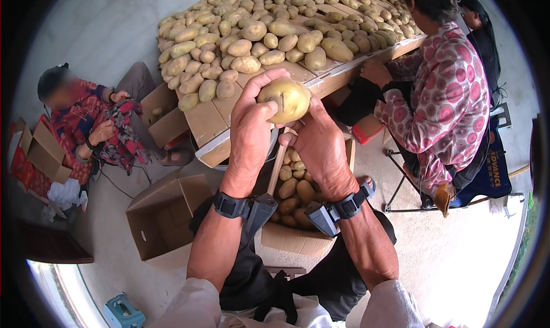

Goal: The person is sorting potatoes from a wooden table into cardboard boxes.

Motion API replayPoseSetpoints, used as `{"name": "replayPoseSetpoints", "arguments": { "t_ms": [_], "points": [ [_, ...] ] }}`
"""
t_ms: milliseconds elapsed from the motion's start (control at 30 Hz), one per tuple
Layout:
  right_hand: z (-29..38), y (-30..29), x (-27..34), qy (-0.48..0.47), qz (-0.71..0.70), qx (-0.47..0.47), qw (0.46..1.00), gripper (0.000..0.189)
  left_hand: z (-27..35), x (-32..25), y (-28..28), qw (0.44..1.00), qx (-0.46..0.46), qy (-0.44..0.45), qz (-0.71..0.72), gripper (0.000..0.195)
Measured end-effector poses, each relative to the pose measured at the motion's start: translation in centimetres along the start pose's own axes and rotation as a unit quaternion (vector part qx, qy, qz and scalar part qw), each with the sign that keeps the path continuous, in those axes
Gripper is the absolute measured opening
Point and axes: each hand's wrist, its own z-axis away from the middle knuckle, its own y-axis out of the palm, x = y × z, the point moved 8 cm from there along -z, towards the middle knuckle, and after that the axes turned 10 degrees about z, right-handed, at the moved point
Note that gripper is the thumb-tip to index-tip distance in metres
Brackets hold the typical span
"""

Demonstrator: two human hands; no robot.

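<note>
A large yellow potato [284, 101] with a short dark crack in its skin is held up in front of me. My left hand [251, 121] wraps around its left side, the thumb lying across the near face. From the right, my right hand [320, 145] meets the potato with its index finger, and its other fingers curl below. Whether anything small is tucked inside those fingers is hidden. Both wrists wear black straps with dark devices. Beneath my hands, an open cardboard box [296, 240] between my legs contains several potatoes [296, 192].
Many potatoes [249, 31] cover a cardboard-topped table [210, 121] ahead. An open carton [159, 218] stands on the floor at left. One person [94, 117] sits at left, another [438, 100] on a folding chair at right, a third behind. A blue stool [123, 311] is at lower left.
</note>
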Motion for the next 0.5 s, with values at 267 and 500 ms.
{"name": "replayPoseSetpoints", "arguments": {
  "t_ms": [267, 500],
  "points": [
    [0.04, 0.06, 0.31, -0.004, 0.005, -0.001, 1.0, 0.057, 0.09, 0.04, 0.42, 1.0, 0.0, 0.002, 0.019, 0.052],
    [-0.59, -0.18, 0.13, -0.002, 0.012, -0.007, 1.0, 0.057, -0.57, 0.29, -0.18, 1.0, -0.007, 0.004, 0.004, 0.05]
  ]
}}
